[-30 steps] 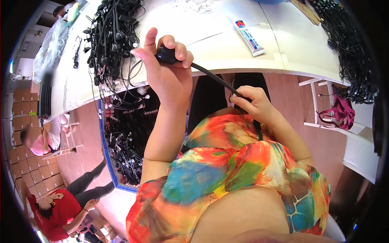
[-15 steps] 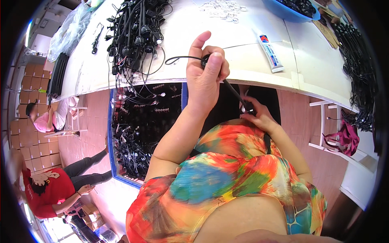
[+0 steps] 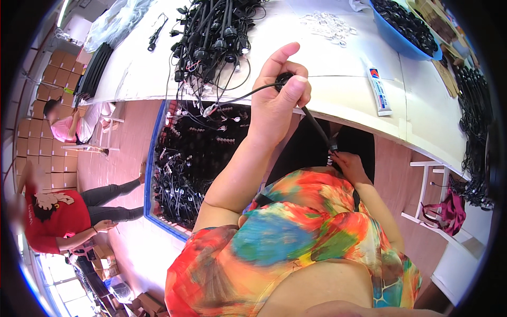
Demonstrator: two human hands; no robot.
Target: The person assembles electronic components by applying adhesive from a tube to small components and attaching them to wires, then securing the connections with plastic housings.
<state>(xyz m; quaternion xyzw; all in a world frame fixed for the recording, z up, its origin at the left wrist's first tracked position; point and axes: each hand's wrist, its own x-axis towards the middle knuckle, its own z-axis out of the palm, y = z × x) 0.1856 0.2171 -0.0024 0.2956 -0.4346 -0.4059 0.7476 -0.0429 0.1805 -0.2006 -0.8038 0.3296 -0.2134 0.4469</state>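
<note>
My left hand (image 3: 278, 103) is raised at the white table's near edge, fingers closed round a black socket (image 3: 283, 81) on a black cable (image 3: 317, 126). The cable runs down and right to my right hand (image 3: 346, 164), which pinches its lower end close to my body. A thin black wire (image 3: 240, 98) loops left from the socket. A heap of black sockets and cables (image 3: 211, 31) lies on the table beyond my left hand.
The white table (image 3: 338, 84) bears small white rings (image 3: 327, 24), a white tube (image 3: 378, 90) and a blue bowl (image 3: 401, 29) of black parts. A blue-rimmed bin (image 3: 182, 164) of black cables stands below. Two people are at the left. A white stool (image 3: 430, 193) stands at the right.
My left hand has closed its fingers more over the socket and shifted slightly; the view has tilted, bringing more of the table into sight. My right hand stays low on the cable.
</note>
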